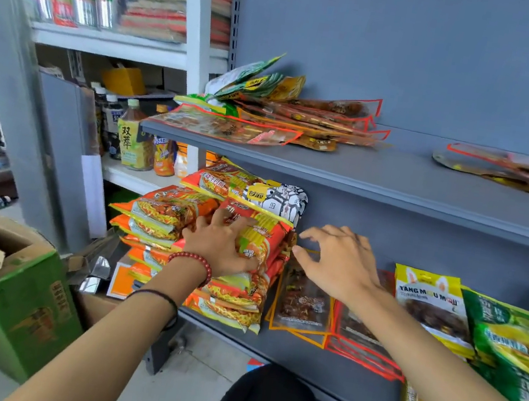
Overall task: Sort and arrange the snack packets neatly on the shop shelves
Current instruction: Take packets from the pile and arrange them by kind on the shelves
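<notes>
Orange plastic noodle packets (164, 212) are pressed by the flat left grip (221, 245); right grip (339, 264) spread, empty; glossy upper packets (304, 116) unsorted.

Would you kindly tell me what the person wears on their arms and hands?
No sleeves show. Behind the left hand sit a dark red beaded bracelet and, further up, a thin black band. The right hand and its wrist wear nothing.
</notes>
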